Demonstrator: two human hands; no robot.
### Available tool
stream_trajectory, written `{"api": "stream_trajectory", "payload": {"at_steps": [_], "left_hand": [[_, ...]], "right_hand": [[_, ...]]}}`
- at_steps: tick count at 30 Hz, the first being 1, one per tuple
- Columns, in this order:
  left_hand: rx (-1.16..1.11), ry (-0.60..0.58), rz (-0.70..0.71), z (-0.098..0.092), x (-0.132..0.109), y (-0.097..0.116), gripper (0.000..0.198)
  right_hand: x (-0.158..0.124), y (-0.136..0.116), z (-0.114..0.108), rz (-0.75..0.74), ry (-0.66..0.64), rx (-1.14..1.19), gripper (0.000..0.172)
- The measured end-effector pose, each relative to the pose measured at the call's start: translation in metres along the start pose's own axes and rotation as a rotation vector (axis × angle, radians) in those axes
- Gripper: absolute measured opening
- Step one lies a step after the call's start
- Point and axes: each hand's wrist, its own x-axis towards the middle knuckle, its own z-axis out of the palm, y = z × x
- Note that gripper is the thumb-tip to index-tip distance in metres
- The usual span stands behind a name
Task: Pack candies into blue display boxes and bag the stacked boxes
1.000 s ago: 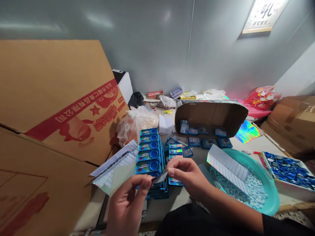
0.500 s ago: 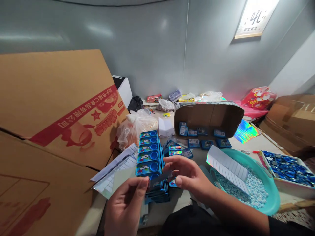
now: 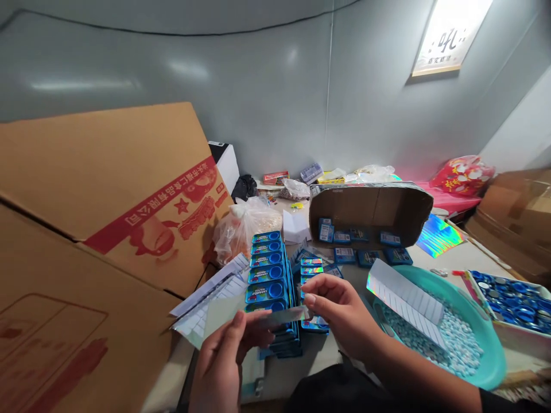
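A thin, flat, shiny grey strip (image 3: 286,316) stretches between my two hands, seen nearly edge-on. My left hand (image 3: 226,350) is closed, pinching the strip's left end between thumb and fingers. At the other end, my right hand (image 3: 338,301) grips it with thumb and fingertips. Just beyond my hands stand blue printed packs (image 3: 266,274) in a long row, each with a round blue spot. A second, narrower row of blue packs with rainbow-shiny edges (image 3: 311,269) runs beside it, partly hidden by my right hand.
A large carton (image 3: 142,172) blocks the left side, with printed sheets (image 3: 210,287) beside it. On the right are a turquoise basin (image 3: 493,355) of small pale pieces with a folded card, and a tray of blue round parts (image 3: 512,301). An open cardboard box (image 3: 370,209) holds several blue packs.
My right hand has closed onto the right end of the strip, which now lies level and more stretched out between both hands. The whole view has shifted slightly.
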Motion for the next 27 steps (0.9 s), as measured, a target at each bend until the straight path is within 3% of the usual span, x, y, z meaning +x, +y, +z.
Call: {"api": "stream_trajectory", "payload": {"at_steps": [4,7,10,12,13,16,19,22,27], "left_hand": [[-0.002,-0.033,-0.010,0.001,-0.004,0.003,0.058],[0.169,-0.039,0.041,-0.007,-0.004,0.006,0.063],[0.425,0.238,0.305,-0.016,-0.009,0.013,0.053],[0.526,0.302,0.523,-0.016,-0.013,0.020,0.040],[0.577,0.228,0.629,-0.013,-0.015,0.024,0.035],[0.753,-0.137,0.931,0.002,-0.015,0.030,0.031],[0.870,-0.312,1.124,0.015,-0.009,0.030,0.026],[0.981,-0.325,1.255,0.017,-0.002,0.025,0.026],[0.982,-0.198,1.347,0.018,-0.001,0.012,0.019]], "right_hand": [[-0.001,0.003,-0.002,0.029,-0.012,0.043,0.026],[-0.003,-0.003,-0.005,0.001,-0.047,0.002,0.027],[-0.009,-0.025,-0.008,-0.130,-0.160,-0.217,0.030],[-0.013,-0.045,-0.007,-0.210,-0.279,-0.462,0.038],[-0.015,-0.056,-0.005,-0.243,-0.354,-0.598,0.043],[-0.017,-0.081,0.003,-0.331,-0.578,-0.914,0.054],[-0.014,-0.090,0.011,-0.411,-0.668,-1.017,0.062],[-0.012,-0.091,0.011,-0.444,-0.667,-1.028,0.069],[-0.004,-0.084,0.001,-0.354,-0.537,-0.874,0.063]]}}
